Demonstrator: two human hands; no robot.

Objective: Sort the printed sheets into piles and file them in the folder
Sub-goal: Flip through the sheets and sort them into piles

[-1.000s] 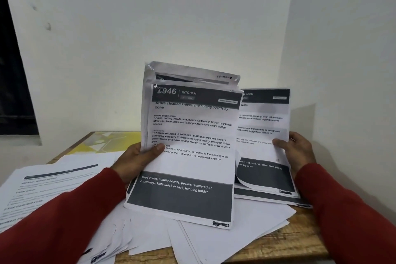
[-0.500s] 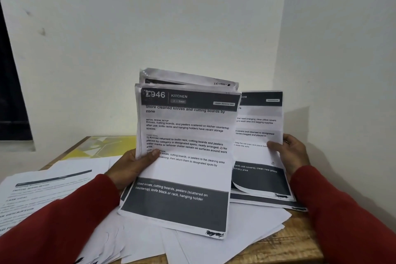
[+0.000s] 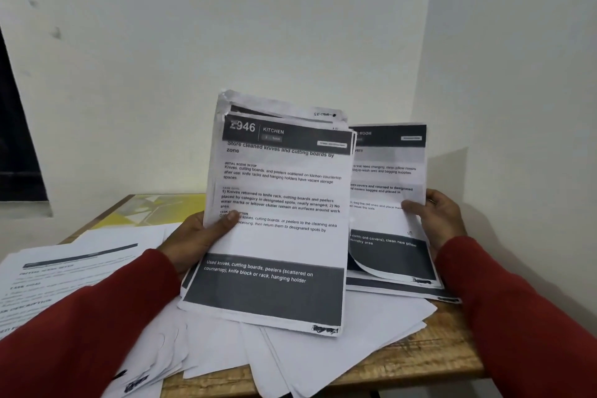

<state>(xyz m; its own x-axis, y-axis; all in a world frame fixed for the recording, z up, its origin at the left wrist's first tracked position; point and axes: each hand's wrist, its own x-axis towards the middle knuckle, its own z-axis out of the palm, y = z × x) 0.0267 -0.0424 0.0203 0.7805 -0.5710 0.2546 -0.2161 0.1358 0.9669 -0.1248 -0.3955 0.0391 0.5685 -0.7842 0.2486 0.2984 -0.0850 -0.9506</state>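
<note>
Two bundles of printed sheets stay upright so I can read their headers: my left hand (image 3: 197, 236) grips the kitchen stack (image 3: 277, 220), thumb across its face, while my right hand (image 3: 442, 220) pinches the room sheets (image 3: 387, 203) at three o'clock. Loose pages (image 3: 339, 355) cover the wooden table (image 3: 436, 368); the yellow folder (image 3: 145, 210) waits at ten o'clock.

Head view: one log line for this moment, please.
left hand: grips KITCHEN stack | right hand: grips second stack | loose sheets: on table

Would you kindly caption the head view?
Left hand grips kitchen sheets; right hand holds more sheets above the table.
</note>
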